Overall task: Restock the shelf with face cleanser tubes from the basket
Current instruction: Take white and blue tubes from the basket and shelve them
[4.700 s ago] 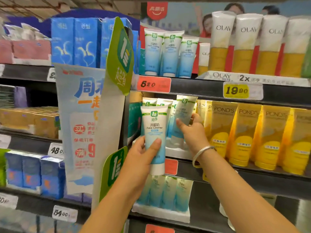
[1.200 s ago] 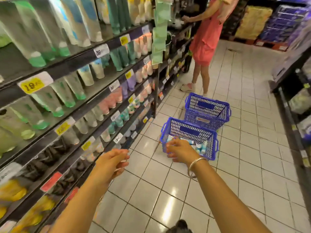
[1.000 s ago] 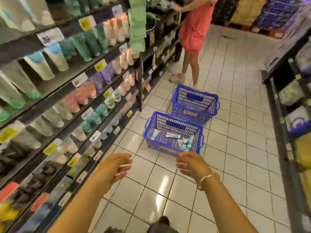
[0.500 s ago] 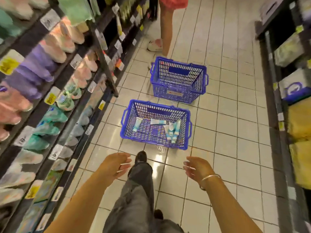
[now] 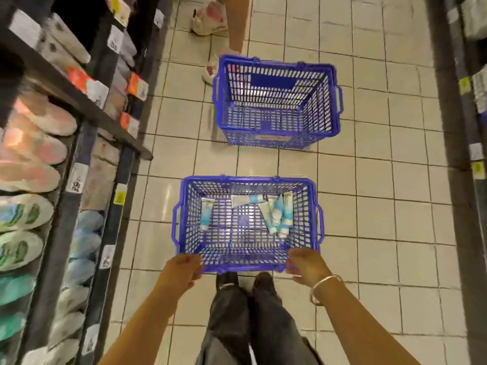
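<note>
Face cleanser tubes (image 5: 276, 214), white-and-blue plastic, lie in near blue plastic mesh basket (image 5: 184, 206) on tiled floor; left hand (image 5: 181, 267) and right hand (image 5: 307, 262), each grip loosely curled and holding nothing, reach its near rim, pick-up step, next reach in and grab a tube.

Both forearms are bare, with no sleeve in view. The right hand (image 5: 307, 262) has a thin silver-coloured bangle (image 5: 325, 288) loose around its wrist; the left hand (image 5: 181, 270) and its wrist carry nothing. The legs are in dark grey, loose-cut trousers (image 5: 253, 327), and the dark shoes (image 5: 227, 279) look black, though blur hides their detail.
</note>
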